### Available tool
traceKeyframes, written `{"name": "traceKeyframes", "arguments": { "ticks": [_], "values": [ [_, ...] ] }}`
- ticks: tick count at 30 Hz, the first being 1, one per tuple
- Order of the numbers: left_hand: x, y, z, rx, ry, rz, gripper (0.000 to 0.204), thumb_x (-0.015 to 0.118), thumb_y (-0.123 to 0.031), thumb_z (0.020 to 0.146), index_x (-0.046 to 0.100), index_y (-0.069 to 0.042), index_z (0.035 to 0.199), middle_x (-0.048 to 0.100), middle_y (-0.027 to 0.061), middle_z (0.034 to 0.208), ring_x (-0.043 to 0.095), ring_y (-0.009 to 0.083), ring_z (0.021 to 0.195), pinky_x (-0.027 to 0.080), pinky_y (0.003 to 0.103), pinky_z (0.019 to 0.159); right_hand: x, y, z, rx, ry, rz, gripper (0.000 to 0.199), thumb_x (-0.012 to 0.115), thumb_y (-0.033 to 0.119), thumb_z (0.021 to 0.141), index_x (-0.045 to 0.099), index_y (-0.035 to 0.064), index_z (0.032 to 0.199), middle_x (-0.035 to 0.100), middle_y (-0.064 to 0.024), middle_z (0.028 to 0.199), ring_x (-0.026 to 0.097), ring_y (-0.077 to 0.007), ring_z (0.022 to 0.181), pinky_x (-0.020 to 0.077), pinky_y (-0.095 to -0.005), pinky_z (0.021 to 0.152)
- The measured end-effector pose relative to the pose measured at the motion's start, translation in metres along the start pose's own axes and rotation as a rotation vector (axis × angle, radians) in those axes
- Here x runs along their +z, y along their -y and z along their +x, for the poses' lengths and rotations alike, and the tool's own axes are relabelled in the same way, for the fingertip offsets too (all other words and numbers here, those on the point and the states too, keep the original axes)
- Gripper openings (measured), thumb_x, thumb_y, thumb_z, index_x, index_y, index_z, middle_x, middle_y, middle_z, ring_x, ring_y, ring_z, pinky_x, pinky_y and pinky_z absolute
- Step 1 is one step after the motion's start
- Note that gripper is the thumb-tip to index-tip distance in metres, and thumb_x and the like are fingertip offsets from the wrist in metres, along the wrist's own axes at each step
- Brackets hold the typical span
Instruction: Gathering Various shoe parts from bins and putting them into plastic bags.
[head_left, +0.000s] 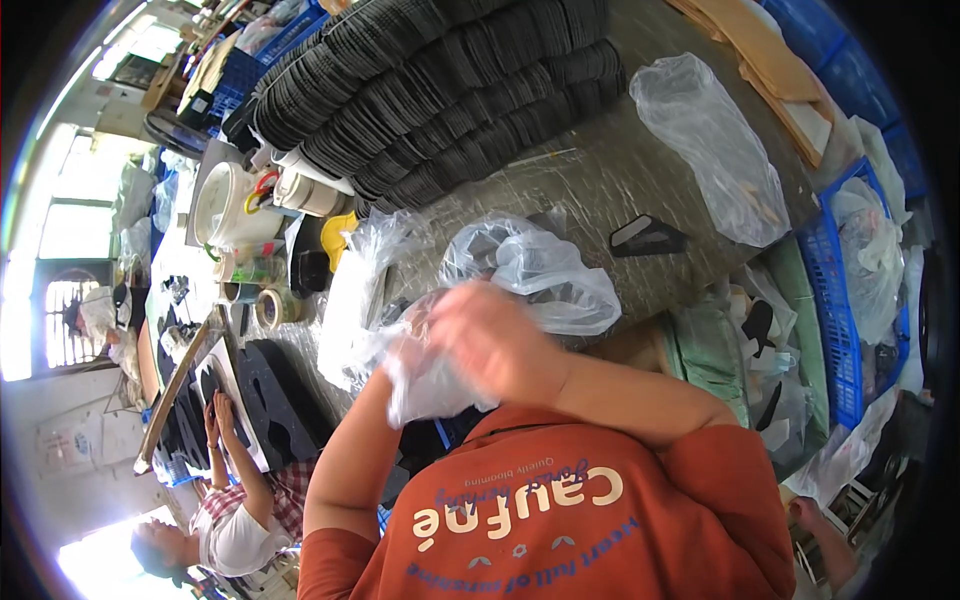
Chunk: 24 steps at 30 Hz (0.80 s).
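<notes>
I see the right hand [495, 345] clenched on a crumpled clear thin-film plastic bag [440, 385], bunched against the chest just off the near edge of the grey speckled worktable [610, 180]. The left hand is buried behind the film, so I cannot tell whether it grips or hangs loose. The bag looks near weightless, limp, slick and noisy (it tears if snagged); best taken at the gathered neck, not the belly. A second puffed clear bag [540, 270] sits at the table's near edge beside a black wedge-shaped foam piece [648, 237]. Rows of stacked black ribbed foam sheets [440, 90] fill the far side. Another person's hands [215, 415] press on black cut-outs, lower left.
</notes>
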<state>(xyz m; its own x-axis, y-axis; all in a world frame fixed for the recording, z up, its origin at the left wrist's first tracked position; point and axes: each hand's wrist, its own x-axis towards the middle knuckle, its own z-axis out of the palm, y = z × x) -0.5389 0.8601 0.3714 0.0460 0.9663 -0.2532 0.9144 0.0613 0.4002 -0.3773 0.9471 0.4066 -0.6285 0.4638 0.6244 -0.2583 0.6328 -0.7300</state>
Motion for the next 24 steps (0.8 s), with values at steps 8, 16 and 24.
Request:
{"name": "traceKeyframes", "arguments": {
  "ticks": [8, 16, 24],
  "values": [
    [0.016, -0.01, 0.036, -0.125, -0.067, -1.48, 0.072, 0.056, -0.055, 0.076, 0.041, -0.007, 0.127, 0.04, 0.0066, 0.132, 0.039, 0.0175, 0.119, 0.028, 0.039, 0.099, 0.005, -0.098, -0.085, 0.679, -0.086, -0.083, 0.031, 0.058, -0.001, 0.074, 0.049, 0.0016, 0.104, 0.049, -0.0134, 0.102, 0.055, -0.0239, 0.085, 0.0444, -0.031, 0.076],
    [0.02, 0.008, 0.05, -0.406, 0.197, -0.524, 0.054, 0.067, -0.024, 0.075, 0.046, -0.003, 0.119, 0.052, 0.0135, 0.114, 0.056, 0.0211, 0.089, 0.046, 0.031, 0.073, 0.011, -0.103, -0.069, 0.86, -0.299, 0.261, 0.011, 0.062, 0.01, 0.076, 0.06, -0.0004, 0.078, 0.056, -0.0066, 0.062, 0.053, -0.0127, 0.057, 0.0417, -0.0265, 0.055],
    [0.041, 0.002, 0.036, -0.174, -0.257, -1.028, 0.046, 0.062, -0.004, 0.073, 0.048, -0.004, 0.117, 0.042, 0.0155, 0.122, 0.053, 0.0288, 0.096, 0.044, 0.033, 0.081, 0.011, -0.119, -0.061, 0.8, -0.283, 0.148, 0.014, 0.056, 0.012, 0.082, 0.06, 0.0007, 0.088, 0.054, -0.0073, 0.06, 0.047, -0.0126, 0.053, 0.0388, -0.028, 0.052]
  ]
}}
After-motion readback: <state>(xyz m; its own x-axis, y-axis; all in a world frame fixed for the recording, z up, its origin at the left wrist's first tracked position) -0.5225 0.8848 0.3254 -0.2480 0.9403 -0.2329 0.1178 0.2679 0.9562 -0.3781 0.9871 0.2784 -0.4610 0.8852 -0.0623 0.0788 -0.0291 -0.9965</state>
